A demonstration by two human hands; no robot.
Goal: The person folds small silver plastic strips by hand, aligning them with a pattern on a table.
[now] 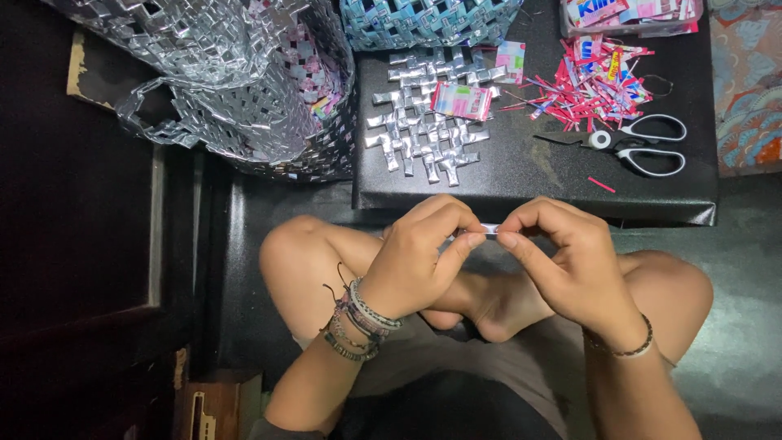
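Both hands meet above the crossed legs, the left hand [419, 257] and right hand [562, 257] each with fingers [466, 242] clamped on one end of a small silver strip [489, 229] held between them. The strip is narrow and looks slick, so it could slip out of the pinch and drop into the lap or onto the dark floor [244, 236] below the fingers, where it would be hard to spot. Pressing unevenly could also crease it crooked.

Just beyond the fingers sits a low black counter [538, 175]. On it lies a woven silver mat [428, 122] with a pink wrapper [461, 100] on top; further right are red trimmings [590, 85] and scissors [643, 144]. Well off to the left of the fingers stands a silver woven bag [236, 73]. The room is dim.
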